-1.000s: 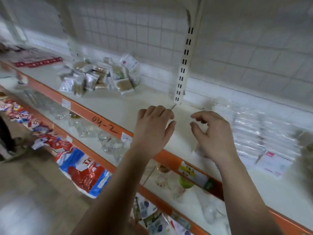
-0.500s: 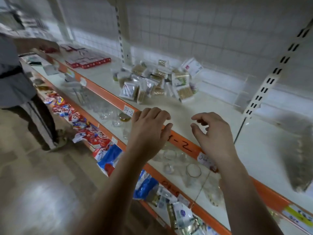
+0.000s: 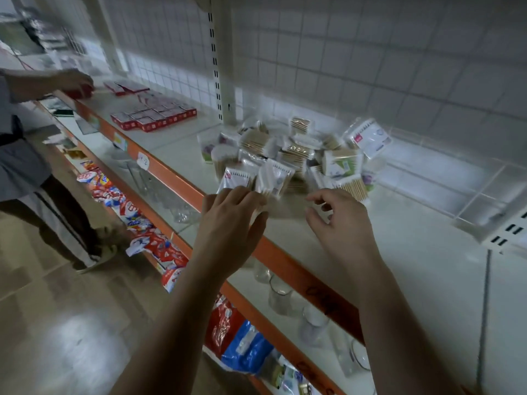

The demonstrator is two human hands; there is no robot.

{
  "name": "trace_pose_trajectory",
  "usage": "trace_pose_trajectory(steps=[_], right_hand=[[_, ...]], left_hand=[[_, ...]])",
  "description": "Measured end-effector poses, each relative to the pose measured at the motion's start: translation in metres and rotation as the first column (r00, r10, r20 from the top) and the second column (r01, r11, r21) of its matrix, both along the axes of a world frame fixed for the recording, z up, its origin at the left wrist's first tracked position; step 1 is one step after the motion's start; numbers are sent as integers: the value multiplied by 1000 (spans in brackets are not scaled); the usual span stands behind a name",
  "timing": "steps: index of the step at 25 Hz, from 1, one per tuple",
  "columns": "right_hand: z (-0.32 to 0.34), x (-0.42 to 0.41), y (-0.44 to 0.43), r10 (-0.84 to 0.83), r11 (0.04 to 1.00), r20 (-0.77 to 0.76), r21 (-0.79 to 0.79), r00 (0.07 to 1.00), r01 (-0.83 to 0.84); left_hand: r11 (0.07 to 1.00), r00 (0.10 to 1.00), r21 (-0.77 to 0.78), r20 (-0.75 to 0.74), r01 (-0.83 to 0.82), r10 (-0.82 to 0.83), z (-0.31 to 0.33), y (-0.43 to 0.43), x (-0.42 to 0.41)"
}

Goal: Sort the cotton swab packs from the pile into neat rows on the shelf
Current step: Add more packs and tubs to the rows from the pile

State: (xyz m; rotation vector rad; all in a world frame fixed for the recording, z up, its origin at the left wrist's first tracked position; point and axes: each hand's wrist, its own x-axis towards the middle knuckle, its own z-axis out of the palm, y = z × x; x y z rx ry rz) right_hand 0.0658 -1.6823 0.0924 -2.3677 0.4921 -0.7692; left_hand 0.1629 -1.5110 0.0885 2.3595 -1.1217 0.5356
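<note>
while leaning over the orange edge (image 3: 288, 262) of the shelf (image 3: 413, 252), held both hands low and forward, palms down, at the near side of the pile (image 3: 293, 155) of cotton swab packs. found that pile heaped on the shelf top, close against the wire grid (image 3: 370, 67) at the back and just right of the slotted post (image 3: 225, 67). lay jumbled, some packs flat, some tilted over others, none lined up, so judged the sorting here as barely begun.

held the left hand (image 3: 231, 215) with fingers loosely bent and close together, tips at the lower rim of the two front packs (image 3: 256, 178). gripped nothing plainly; could not tell through the blur whether the tips touched the wrap. held the right hand (image 3: 339, 223) just beside it over bare shelf, thumb and forefinger parted, other fingers slackly curled, nothing between them. seemed poised that way to pinch a pack off the front, where the heap looked loosest. noted bare shelf right of the pile, likely room for rows.

farther left on the same shelf, saw red boxes (image 3: 154, 118) set in tidy rows, with another person (image 3: 22, 155) reaching toward them. below, glimpsed clear glasses (image 3: 279, 295) on the lower shelf and bright snack bags (image 3: 159, 246) lower still, apart from the task.
</note>
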Motion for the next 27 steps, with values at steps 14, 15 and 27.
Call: trace_pose_trajectory(steps=[14,15,27], right_hand=[[-6,112,14,47,999,-47,2,998,-47],[-7,114,18,23,1000,-50,-5,998,-24],[-9,120,43,-289,956,-51,47,956,291]], left_hand=[[1000,996,4,-91,25,-25,-12,-2,116],[999,995,0,-95,44,-44,-13,0,123],[935,919,-25,-175,354,-353,-21,-4,184]])
